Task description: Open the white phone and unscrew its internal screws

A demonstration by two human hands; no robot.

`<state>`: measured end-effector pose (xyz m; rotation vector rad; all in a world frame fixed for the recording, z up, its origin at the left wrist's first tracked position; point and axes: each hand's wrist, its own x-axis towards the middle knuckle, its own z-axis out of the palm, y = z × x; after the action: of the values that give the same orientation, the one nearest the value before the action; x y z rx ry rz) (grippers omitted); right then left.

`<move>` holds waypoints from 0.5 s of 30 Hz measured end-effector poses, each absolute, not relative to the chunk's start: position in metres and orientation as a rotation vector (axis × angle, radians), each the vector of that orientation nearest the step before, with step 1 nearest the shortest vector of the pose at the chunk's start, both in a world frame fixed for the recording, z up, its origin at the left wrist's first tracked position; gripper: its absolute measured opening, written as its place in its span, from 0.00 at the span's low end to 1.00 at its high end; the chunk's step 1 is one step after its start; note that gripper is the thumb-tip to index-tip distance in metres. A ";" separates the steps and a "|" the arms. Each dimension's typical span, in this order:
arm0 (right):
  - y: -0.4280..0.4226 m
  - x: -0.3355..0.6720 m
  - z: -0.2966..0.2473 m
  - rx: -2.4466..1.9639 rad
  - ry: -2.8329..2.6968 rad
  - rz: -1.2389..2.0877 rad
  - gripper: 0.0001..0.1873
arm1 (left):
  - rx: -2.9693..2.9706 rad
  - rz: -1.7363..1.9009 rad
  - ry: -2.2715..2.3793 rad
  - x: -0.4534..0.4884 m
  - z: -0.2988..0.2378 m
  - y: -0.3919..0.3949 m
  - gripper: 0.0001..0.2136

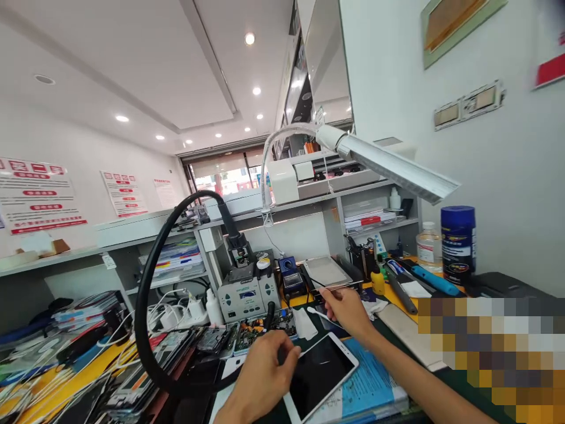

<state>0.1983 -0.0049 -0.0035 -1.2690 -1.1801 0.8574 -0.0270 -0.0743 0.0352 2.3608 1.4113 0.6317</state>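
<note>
A white-framed smartphone (pixel 320 383) with a dark screen lies face up, partly on a blue and white printed booklet (pixel 373 377). Over its left edge is my left hand (pixel 267 371), fingers curled in toward the thumb; whether anything is between them is hidden. My right hand (pixel 346 309), beyond the phone's top edge, pinches a thin dark stick-like tool (pixel 315 281) pointing up and left. Below that hand, a white-tipped thin stick (pixel 315 310) lies near a white tissue (pixel 305 325).
A rework station (pixel 248 297) with a thick black hose (pixel 148 294) stands behind my left hand. Circuit boards (pixel 253 334) and stacked phone parts (pixel 150 365) crowd the left. A lamp (pixel 392 165) hangs above; a blue-capped can (pixel 459 244) is at right.
</note>
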 end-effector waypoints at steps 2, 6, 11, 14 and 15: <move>-0.001 0.200 -0.007 -1.343 -1.166 0.866 0.14 | 2.385 0.562 1.287 -0.015 0.037 -0.067 0.12; 0.005 0.200 -0.012 -1.447 -1.146 0.865 0.16 | 2.418 0.331 1.181 0.004 0.042 -0.059 0.32; 0.006 0.199 -0.016 -1.499 -1.155 0.848 0.16 | 2.389 0.135 1.158 0.010 0.044 -0.049 0.43; 0.005 0.198 -0.019 -1.499 -1.172 0.835 0.15 | 2.342 0.077 1.132 0.009 0.041 -0.043 0.47; 0.005 0.198 -0.020 -1.495 -1.179 0.830 0.14 | 2.323 0.070 1.132 0.008 0.039 -0.041 0.48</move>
<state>0.1985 0.0046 -0.0198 -1.4950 -1.1791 0.8298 0.0082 -0.0410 0.0392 2.3227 1.1316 0.0695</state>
